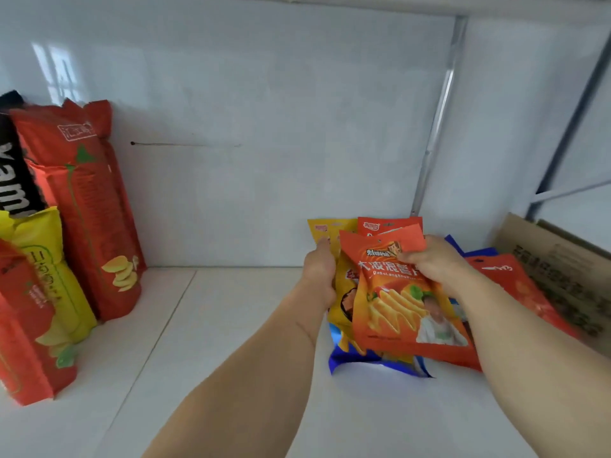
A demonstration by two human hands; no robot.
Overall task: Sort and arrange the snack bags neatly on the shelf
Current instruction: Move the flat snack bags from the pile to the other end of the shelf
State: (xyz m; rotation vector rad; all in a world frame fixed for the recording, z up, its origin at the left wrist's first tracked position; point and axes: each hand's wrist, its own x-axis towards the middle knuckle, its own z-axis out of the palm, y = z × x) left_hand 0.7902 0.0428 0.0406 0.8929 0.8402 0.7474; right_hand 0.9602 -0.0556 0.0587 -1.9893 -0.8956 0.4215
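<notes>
At lower right of the frame our right hand [429,262] pinched the orange crinkle-chip bag [406,302] by its top seal and our left hand [319,276] clasped the yellow bag [344,282] behind — both seemingly light, slick, crushable — so we favoured the edges.

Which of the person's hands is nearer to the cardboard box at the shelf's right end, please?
The right hand is nearer: the cardboard box lies just to its right. The left hand is further left, beyond the held bags.
</notes>
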